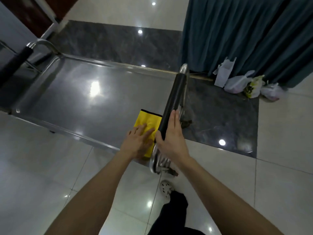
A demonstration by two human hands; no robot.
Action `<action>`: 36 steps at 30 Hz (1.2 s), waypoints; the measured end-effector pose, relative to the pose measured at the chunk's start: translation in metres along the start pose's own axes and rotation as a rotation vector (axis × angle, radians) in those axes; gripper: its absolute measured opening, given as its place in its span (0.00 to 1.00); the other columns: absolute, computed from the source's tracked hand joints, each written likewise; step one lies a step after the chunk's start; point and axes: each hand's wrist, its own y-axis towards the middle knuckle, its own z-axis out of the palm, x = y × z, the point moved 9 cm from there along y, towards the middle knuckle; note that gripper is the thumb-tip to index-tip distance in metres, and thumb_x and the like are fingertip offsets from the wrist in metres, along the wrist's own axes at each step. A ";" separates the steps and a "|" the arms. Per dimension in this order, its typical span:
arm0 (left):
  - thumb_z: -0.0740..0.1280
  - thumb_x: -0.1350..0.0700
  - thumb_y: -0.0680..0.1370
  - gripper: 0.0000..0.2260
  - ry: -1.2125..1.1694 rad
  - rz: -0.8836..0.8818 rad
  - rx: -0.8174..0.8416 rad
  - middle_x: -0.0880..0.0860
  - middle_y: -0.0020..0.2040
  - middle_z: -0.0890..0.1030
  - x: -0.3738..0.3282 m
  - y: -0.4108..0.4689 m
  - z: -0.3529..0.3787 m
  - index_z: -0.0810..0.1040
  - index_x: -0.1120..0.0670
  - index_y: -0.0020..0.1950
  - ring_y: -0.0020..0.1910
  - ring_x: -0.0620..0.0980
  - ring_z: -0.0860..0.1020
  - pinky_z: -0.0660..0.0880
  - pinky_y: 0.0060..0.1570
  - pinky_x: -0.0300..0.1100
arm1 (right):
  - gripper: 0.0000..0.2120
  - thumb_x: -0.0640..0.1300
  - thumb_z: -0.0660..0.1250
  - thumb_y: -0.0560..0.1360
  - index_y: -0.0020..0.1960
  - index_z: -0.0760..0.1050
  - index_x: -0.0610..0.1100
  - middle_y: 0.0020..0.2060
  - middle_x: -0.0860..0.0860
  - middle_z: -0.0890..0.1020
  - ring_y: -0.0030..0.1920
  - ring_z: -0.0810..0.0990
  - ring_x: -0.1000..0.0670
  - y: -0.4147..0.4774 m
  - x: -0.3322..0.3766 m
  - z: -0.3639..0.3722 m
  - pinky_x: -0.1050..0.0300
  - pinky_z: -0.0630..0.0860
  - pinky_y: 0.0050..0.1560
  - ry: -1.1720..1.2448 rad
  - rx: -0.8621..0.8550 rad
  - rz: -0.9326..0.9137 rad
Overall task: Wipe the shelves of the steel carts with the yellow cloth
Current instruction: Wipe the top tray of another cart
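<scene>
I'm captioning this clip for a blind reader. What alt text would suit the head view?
A person's left hand presses a yellow cloth flat on a steel cart shelf, while the right hand grips the black handle. Bags sit by a teal curtain.

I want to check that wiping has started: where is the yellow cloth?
Head view: the cloth lies on the shelf at its near right corner, under the left hand, just left of the black handle that the right hand holds.
</scene>
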 end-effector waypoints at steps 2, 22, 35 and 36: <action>0.56 0.39 0.88 0.27 0.003 -0.012 0.012 0.52 0.88 0.56 0.003 -0.020 0.006 0.55 0.38 0.87 0.84 0.58 0.60 0.65 0.76 0.53 | 0.43 0.48 0.62 0.83 0.86 0.37 0.41 0.86 0.47 0.39 0.86 0.41 0.49 0.000 0.005 0.002 0.49 0.49 0.85 -0.004 -0.030 0.039; 0.55 0.36 0.86 0.31 -0.007 0.259 -0.286 0.49 0.89 0.43 0.044 -0.011 0.041 0.48 0.38 0.88 0.88 0.55 0.41 0.46 0.84 0.67 | 0.48 0.34 0.66 0.73 0.87 0.48 0.45 0.87 0.48 0.45 0.86 0.49 0.46 -0.035 0.030 0.032 0.46 0.61 0.82 -0.307 -0.433 0.156; 0.54 0.35 0.86 0.35 -0.002 0.472 -0.223 0.55 0.89 0.40 -0.008 -0.006 0.034 0.46 0.43 0.89 0.87 0.58 0.37 0.44 0.84 0.66 | 0.36 0.37 0.57 0.81 0.87 0.50 0.45 0.86 0.47 0.48 0.85 0.52 0.42 -0.032 0.041 0.046 0.47 0.59 0.83 -0.468 -0.528 0.253; 0.55 0.35 0.86 0.34 -0.007 0.490 -0.240 0.53 0.89 0.41 -0.004 -0.007 0.032 0.47 0.43 0.89 0.88 0.57 0.38 0.46 0.84 0.65 | 0.36 0.36 0.56 0.80 0.87 0.51 0.44 0.86 0.46 0.49 0.85 0.53 0.42 -0.032 0.041 0.045 0.47 0.59 0.83 -0.475 -0.526 0.247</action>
